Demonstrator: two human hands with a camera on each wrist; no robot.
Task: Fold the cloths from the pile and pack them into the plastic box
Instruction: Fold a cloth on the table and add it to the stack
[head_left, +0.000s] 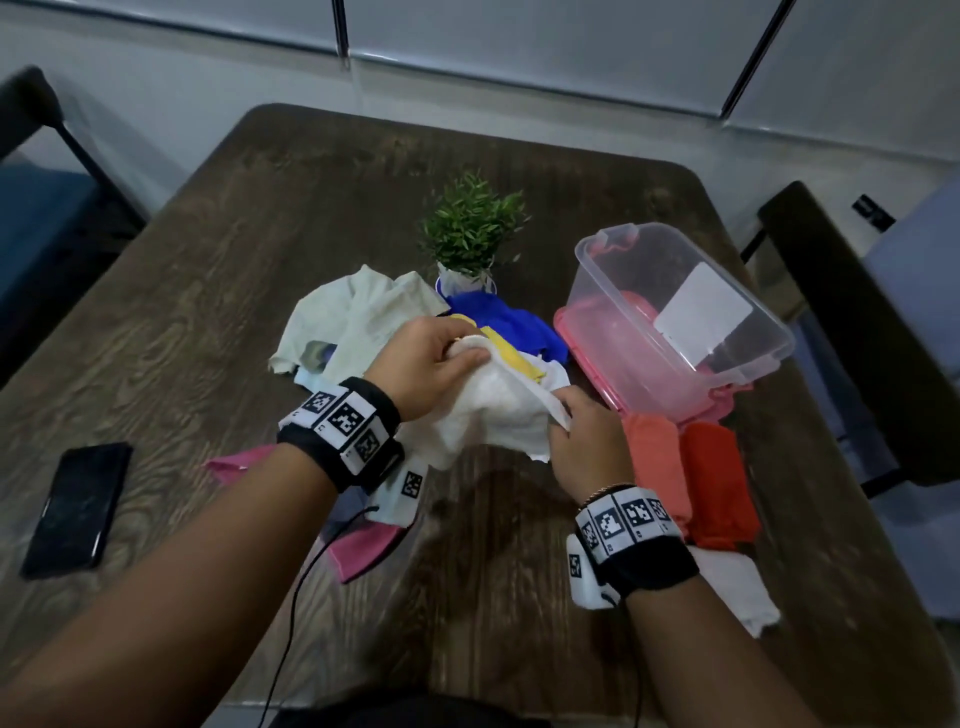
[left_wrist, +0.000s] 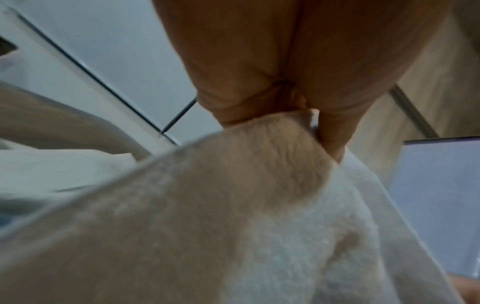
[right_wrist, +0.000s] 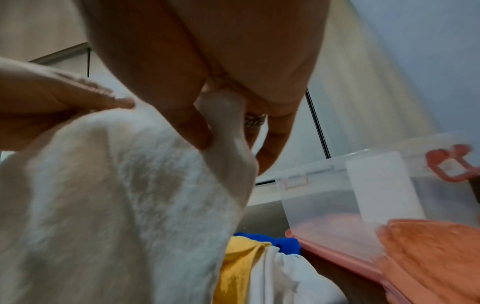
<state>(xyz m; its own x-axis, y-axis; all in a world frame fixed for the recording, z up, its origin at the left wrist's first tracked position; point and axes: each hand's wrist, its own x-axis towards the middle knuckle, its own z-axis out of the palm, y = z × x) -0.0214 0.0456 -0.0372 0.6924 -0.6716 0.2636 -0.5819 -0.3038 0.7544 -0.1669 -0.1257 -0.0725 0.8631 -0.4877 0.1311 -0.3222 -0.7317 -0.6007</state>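
A white towel (head_left: 498, 410) is held up just over the wooden table (head_left: 234, 249), close in front of the person. One edge of it is pinched by the left hand (head_left: 426, 364); in the left wrist view the thumb and fingers (left_wrist: 335, 139) are seen pressed together on a fold of the towel (left_wrist: 259, 185). Another edge is pinched by the right hand (head_left: 587, 441); in the right wrist view its fingers (right_wrist: 275, 144) are curled around a bunched bit of the towel (right_wrist: 124, 195). The towel hangs soft and crumpled between the two hands.

Just behind the towel, the pile is seen: a yellow cloth (head_left: 511, 353), a blue cloth (head_left: 504, 319) and a pale cloth (head_left: 353, 312), all loose and touching. A small green plant (head_left: 470, 228) stands behind the pile.

To the right, the clear plastic box (head_left: 675, 291) is tilted on a pink lid (head_left: 597, 374). Near the right wrist, an orange folded cloth (head_left: 654, 462) and a red folded cloth (head_left: 719, 483) lie side by side, and a white cloth (head_left: 737, 587) lies closer in. Pink cloths (head_left: 358, 551) lie under the left arm. A black phone (head_left: 78, 509) lies far left on the table.
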